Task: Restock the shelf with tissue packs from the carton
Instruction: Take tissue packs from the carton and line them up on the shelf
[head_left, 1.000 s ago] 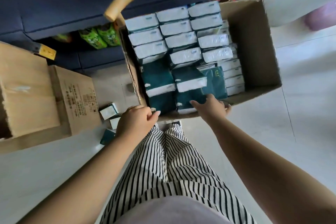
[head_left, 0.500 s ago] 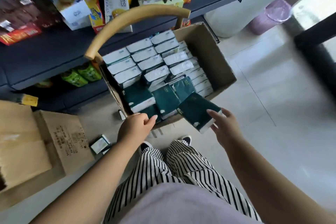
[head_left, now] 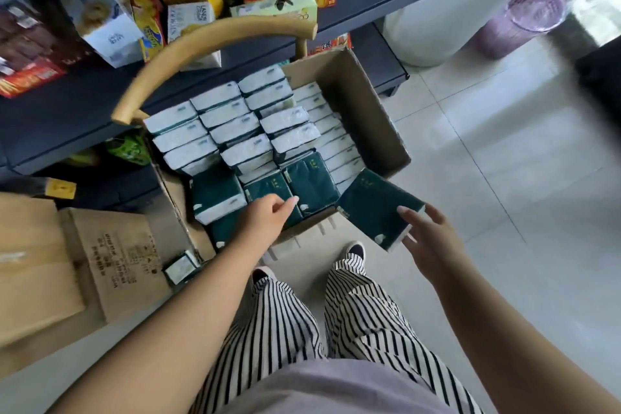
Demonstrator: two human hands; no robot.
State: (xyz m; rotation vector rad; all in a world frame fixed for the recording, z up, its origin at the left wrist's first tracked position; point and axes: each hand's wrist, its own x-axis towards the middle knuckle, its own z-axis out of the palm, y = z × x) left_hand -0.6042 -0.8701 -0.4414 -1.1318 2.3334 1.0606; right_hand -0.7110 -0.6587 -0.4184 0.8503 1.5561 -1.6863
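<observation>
Outside the carton's point(head_left: 369, 111) near wall, a green tissue pack point(head_left: 376, 208) is clamped in the right hand point(head_left: 431, 239), lifted clear since a second ago; the left hand point(head_left: 265, 220), loosely curled, now reaches among remaining packs. Shelving follows.

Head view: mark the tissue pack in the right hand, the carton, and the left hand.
tissue pack point(head_left: 373, 208), head view, middle of its dark green face.
carton point(head_left: 366, 111), head view, bare inner right wall.
left hand point(head_left: 265, 218), head view, back of the hand.
</observation>
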